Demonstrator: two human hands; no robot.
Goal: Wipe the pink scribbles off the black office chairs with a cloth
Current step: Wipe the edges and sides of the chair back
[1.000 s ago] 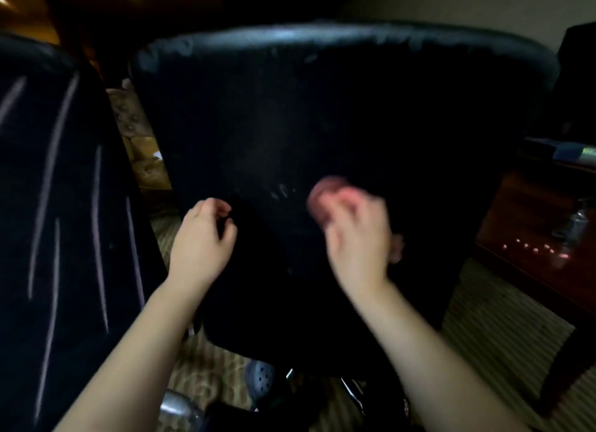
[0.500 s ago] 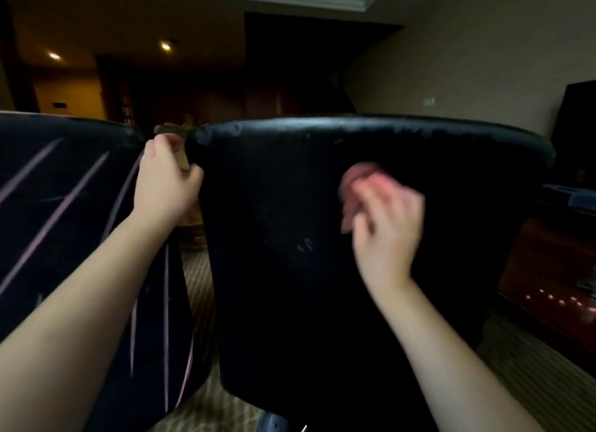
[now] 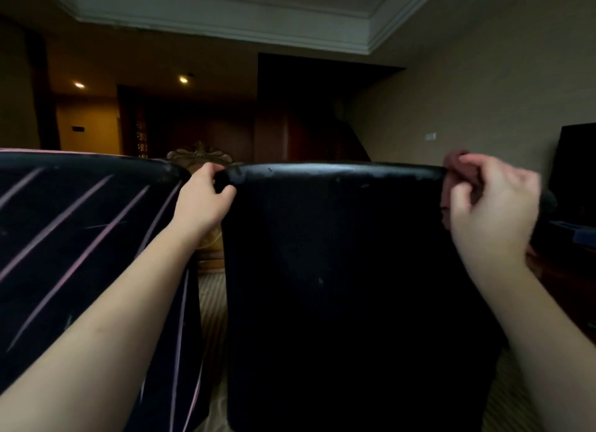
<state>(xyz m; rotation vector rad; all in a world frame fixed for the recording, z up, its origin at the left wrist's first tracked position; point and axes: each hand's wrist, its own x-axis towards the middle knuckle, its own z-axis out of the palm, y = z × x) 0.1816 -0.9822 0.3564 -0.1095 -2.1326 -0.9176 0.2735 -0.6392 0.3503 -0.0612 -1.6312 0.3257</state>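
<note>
Head view faces the back of a black chair (image 3: 338, 270), which fills the middle of the frame. The left hand (image 3: 201, 202) grips the chair's top left corner, fingers curled over the rim and thumb pressed on the near face. The right hand (image 3: 493, 205) is at the top right corner, its fingers curled round a bunched pink cloth (image 3: 456, 162). The cloth pokes out above and to the left of the fingers, against the chair's rim. The near face of this chair shows only a few small pale specks.

A second chair (image 3: 48, 302) stands just beside it on the left, and the left forearm crosses in front of it. Long pink scribbles (image 3: 80, 218) run slantwise across its back, with more lines down its right edge. Striped carpet (image 3: 211, 302) shows in the gap between the two chairs. A dark screen (image 3: 575, 173) stands by the wall at far right, and two ceiling lights (image 3: 183, 79) glow in the dim room beyond.
</note>
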